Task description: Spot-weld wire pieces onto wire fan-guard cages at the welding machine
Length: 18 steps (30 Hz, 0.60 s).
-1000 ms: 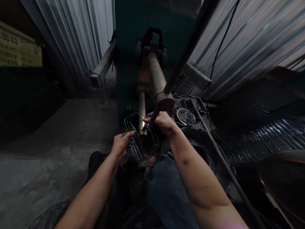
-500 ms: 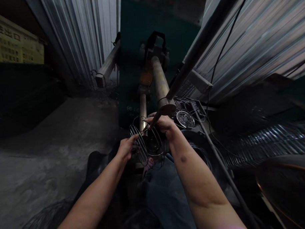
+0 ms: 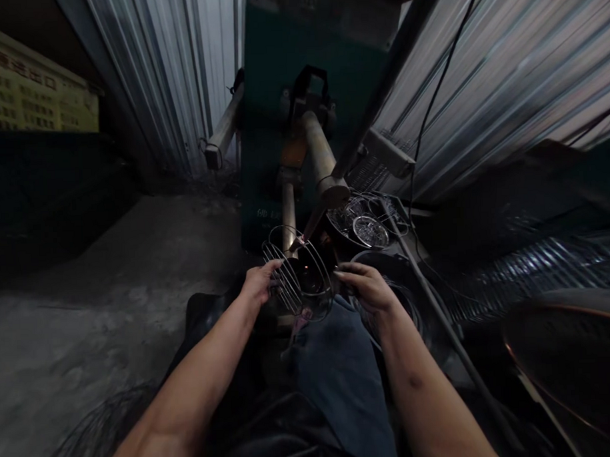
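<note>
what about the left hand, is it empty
No, the left hand is gripping the wire frame by its barred side.

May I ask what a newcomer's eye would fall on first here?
Probably the round wire frame, just below the picture's centre, gripped by the left hand, with a small bright glow near its upper rim. Behind it stands the dark green machine with metal cylinders projecting toward the viewer. The yellow crate at upper left also stands out.

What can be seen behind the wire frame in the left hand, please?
Behind the wire frame, held by the left hand, the lower metal cylinder runs back to a green machine. Shadow and the frame obscure the cylinder's near end, so whether it passes inside is unclear.
</note>
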Available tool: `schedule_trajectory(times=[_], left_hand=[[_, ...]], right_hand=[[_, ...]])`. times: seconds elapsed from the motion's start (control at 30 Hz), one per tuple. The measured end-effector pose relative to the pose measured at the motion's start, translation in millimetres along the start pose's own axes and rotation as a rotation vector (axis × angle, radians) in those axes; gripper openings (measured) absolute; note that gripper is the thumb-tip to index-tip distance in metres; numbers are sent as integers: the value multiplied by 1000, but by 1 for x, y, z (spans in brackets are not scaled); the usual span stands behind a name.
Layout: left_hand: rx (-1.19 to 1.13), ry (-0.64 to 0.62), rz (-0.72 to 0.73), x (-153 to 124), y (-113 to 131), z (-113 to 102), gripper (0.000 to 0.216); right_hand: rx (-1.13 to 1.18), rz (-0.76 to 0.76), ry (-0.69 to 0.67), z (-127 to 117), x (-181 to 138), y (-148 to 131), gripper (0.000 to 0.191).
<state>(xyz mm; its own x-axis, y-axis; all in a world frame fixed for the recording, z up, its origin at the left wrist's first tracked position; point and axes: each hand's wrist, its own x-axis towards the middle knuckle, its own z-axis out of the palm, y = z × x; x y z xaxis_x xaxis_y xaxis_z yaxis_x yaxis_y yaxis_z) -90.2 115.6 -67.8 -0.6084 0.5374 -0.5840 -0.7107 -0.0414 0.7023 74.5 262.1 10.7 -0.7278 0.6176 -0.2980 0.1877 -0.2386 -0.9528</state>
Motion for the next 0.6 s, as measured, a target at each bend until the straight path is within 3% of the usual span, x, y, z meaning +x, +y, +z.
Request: schedule_trajectory(times=[0.17,0.33,0.43,0.5,0.6], left_hand=[[12,-62,52,-32,-8,-2,40],[62,17,190,-47,-12,7,44],[81,85,297,-50,-16,13,55],[90,119,346,-51,-21,16,62],[107,146,403,-51,-23,19,64]], right_hand=[[7,83,92,-31,-41,32,40],[-65,23,127,-44,-92,45,32],[-189,-134,63,-21,-130,46,27],[-273,-219,-67,10,-147,49,30],[-436,-359,-142,59,-145,61,46]])
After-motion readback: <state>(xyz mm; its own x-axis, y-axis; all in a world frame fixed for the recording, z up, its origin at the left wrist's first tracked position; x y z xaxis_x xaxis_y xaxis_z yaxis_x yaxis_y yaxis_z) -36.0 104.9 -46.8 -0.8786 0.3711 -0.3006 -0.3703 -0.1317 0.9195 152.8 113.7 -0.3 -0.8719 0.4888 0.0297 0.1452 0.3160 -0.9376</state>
